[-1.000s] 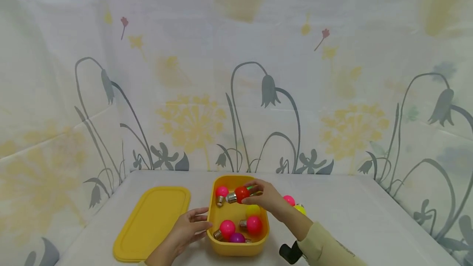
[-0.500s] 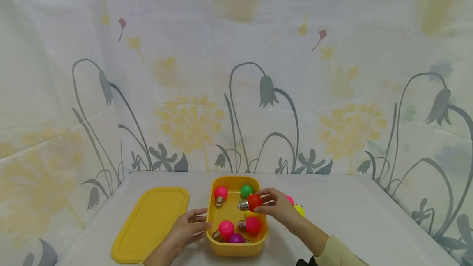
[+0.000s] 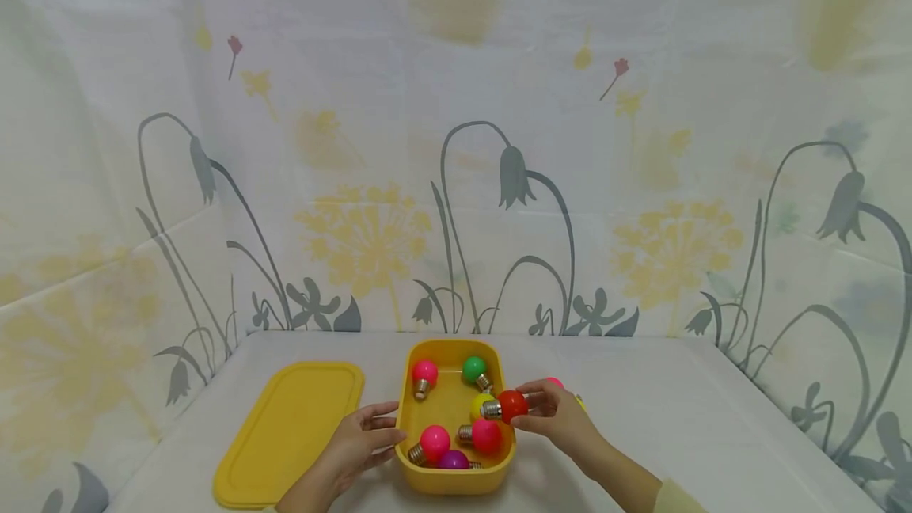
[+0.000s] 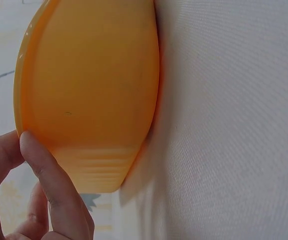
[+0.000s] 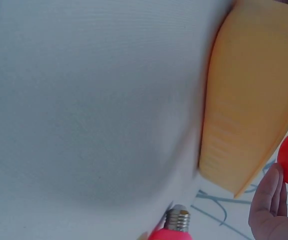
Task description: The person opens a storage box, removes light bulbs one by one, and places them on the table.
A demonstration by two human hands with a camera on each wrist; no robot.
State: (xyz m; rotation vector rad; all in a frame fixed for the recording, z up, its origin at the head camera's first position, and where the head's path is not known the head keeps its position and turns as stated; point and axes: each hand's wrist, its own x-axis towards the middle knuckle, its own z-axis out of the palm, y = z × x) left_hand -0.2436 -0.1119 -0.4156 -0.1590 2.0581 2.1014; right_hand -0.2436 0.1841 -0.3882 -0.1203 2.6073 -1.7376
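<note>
One round, glossy red light bulb (image 3: 514, 405) with a silver screw base is, in the head view, pinched by the right hand (image 3: 563, 419) over the right rim of a yellow, round-cornered rectangular box (image 3: 456, 484) containing six more bulbs, with a flat yellow lid (image 3: 292, 434) left of it. The left wrist view shows the left hand (image 4: 46, 192) grasping nothing, its extended fingers touching the box's rim. The right wrist view shows the red bulb at the right fingertips, and a pink bulb (image 5: 171, 234) at the bottom edge.

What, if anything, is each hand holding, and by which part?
The right hand holds the red bulb by its globe; the left hand touches the box at its rim.
</note>
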